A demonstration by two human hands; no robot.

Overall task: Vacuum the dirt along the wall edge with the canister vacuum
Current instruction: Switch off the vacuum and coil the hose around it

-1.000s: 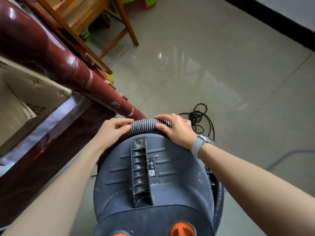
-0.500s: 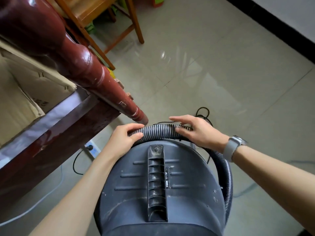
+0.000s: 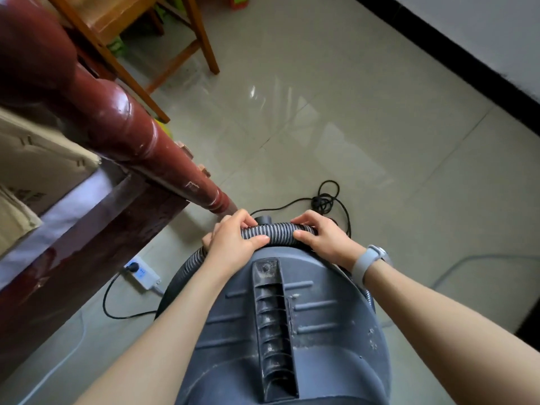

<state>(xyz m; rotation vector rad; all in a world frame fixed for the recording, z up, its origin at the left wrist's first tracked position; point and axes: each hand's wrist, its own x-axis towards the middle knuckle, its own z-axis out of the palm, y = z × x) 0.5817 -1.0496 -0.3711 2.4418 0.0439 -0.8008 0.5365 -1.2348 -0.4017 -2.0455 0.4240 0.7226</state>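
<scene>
Glossy tiled floor [image 3: 336, 135], black skirting [image 3: 455, 54] far right, dark red table leg [image 3: 140, 135] left. Near centre: dusty gray vacuum [image 3: 292, 331]; no readable label. Left hand [image 3: 233, 244] & right hand [image 3: 324, 238] both curled round ribbed hose [image 3: 277, 230] on its far rim. Power strip [image 3: 143, 273] w/ plug on floor, left; cardboard box [image 3: 35, 171] contents unclear.

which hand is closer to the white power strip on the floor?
Left. The left hand grips the hose just above and right of the power strip. The right hand holds the hose farther right.
</scene>
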